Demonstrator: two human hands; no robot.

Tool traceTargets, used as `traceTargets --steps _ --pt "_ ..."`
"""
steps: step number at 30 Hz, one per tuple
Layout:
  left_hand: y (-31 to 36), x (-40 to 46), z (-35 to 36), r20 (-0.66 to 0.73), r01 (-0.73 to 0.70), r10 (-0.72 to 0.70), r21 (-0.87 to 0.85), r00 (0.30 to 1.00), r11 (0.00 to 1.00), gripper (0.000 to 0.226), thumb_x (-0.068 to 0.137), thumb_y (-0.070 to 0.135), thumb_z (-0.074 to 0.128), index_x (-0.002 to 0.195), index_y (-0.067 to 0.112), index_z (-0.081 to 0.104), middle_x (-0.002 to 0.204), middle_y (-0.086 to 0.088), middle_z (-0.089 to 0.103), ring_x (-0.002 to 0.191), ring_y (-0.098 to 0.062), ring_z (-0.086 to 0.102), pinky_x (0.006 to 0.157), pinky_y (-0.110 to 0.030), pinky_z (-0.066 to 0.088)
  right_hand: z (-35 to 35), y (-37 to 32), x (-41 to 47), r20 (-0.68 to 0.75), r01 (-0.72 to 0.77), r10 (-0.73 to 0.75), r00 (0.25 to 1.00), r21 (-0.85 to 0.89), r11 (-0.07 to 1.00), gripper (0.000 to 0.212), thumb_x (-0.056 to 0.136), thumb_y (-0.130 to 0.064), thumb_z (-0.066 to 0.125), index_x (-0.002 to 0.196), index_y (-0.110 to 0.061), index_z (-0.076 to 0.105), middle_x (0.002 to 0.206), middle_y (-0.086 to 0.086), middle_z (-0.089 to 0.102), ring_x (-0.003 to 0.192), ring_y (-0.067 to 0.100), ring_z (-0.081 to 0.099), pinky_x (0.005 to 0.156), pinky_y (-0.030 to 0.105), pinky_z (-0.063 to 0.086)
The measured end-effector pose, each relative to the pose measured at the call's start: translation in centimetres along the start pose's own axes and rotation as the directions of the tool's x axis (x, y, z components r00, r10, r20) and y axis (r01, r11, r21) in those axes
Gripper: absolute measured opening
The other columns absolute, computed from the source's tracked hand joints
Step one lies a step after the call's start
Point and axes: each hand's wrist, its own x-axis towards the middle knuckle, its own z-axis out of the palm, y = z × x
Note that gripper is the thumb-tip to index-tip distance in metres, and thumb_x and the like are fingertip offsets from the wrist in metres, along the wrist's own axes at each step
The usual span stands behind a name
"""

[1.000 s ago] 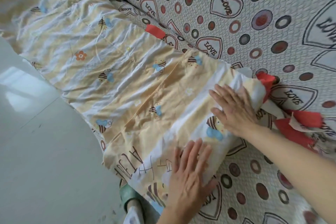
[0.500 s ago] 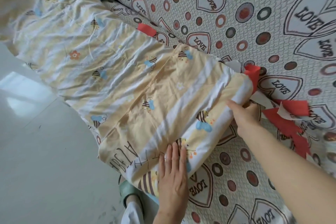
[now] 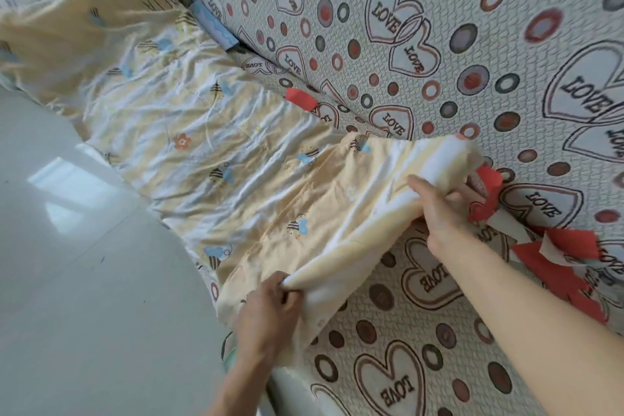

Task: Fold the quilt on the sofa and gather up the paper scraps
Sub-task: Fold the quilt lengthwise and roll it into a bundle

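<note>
Head cam, close, angled down over sofa [image 3: 422, 331].

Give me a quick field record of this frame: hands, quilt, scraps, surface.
left hand: grips the quilt's near corner at the seat's front edge
right hand: grips the quilt's end by the backrest, lifted off the seat
quilt: yellow and white, bee print, spread along the seat, near end raised
scraps: red paper pieces on the seat right of the quilt, not gathered; one more at the quilt's back edge
sofa: cover with LOVE hearts and circles
</note>
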Motion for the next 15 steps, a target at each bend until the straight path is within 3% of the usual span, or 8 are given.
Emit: traceTargets --steps 5,10,15 --pt "-2.7 3.4 -4.1 -0.025 0.057 -0.060 -0.096 0.998 0.994 0.004 0.087 0.026 0.057 0.087 0.029 0.059 0.080 0.007 0.067 0.079 -0.019 0.063 0.069 -0.033 0.052 5.7 -1.5 -0.4 0.108 0.056 -0.058 0.992 0.020 0.998 0.040 0.074 -0.017 0.071 0.112 -0.010 0.060 0.097 0.004 0.068 0.087 0.022 0.067 0.074 0.040 0.058" --pt "-5.0 7.3 -8.3 -0.067 0.077 -0.083 -0.084 0.994 0.993 0.012 0.089 0.026 0.053 0.096 0.033 0.060 0.084 0.007 0.067 0.080 -0.020 0.061 0.070 -0.034 0.052 12.2 -2.3 -0.9 0.081 0.120 -0.113 0.990 -0.092 0.988 0.046 0.069 -0.025 0.070 0.112 -0.014 0.057 0.100 0.003 0.065 0.091 0.022 0.063 0.079 0.034 0.051" --pt "-6.2 12.4 -13.1 -0.114 0.050 -0.057 -0.059 0.992 0.997 0.015 0.090 0.028 0.052 0.098 0.036 0.061 0.082 0.007 0.064 0.078 -0.020 0.058 0.065 -0.031 0.045 19.2 -4.5 -1.0 0.075 0.150 -0.143 0.987 -0.103 0.983 0.044 0.071 -0.023 0.070 0.111 -0.008 0.060 0.098 0.006 0.067 0.080 0.020 0.063 0.059 0.023 0.044"
